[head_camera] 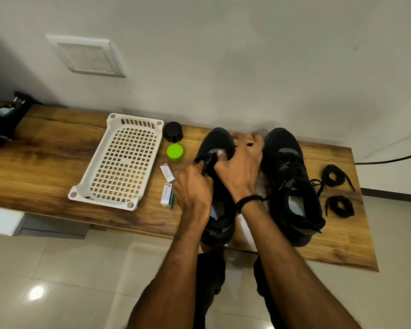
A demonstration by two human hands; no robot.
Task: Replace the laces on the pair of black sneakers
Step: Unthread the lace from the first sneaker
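- Head view is looking down on a wooden bench (45,162) that is running along a white wall, with pale glossy floor tiles showing below it.
- A white switch plate (88,57) is sitting on the wall above, and a black clamp (18,103) is gripping the bench's far left end.
- A white slotted basket (119,162) is lying left of centre; a black cap (173,131) and a green lid (175,152) are standing just beside its far right corner.
- Two small printed tubes (167,172) are lying nearer, beside the basket's right edge.
- A white sheet (246,230) is showing under and between the shoes.
- The right sneaker (292,186) is standing on the bench, toe to the wall, with its lace threaded.
- Two coiled black laces (335,175) are lying just to its right, apart from it, with a dark cable (389,160) trailing beyond.
- The left sneaker (217,141) is standing left of its mate, toe to the wall, heel at the near edge, under both hands.
- The left hand (192,188) is curling its fingers and pinching the tongue of the left sneaker, pulling it up and leftward.
- The right hand (240,169) is reaching forward with fingers spread, its thumb resting on the shoe's grey patch.
- Its fingertips are blurring between the two toes, so whether they are pinching anything cannot be told.
- A black wrist thread (249,200) is circling the right wrist.
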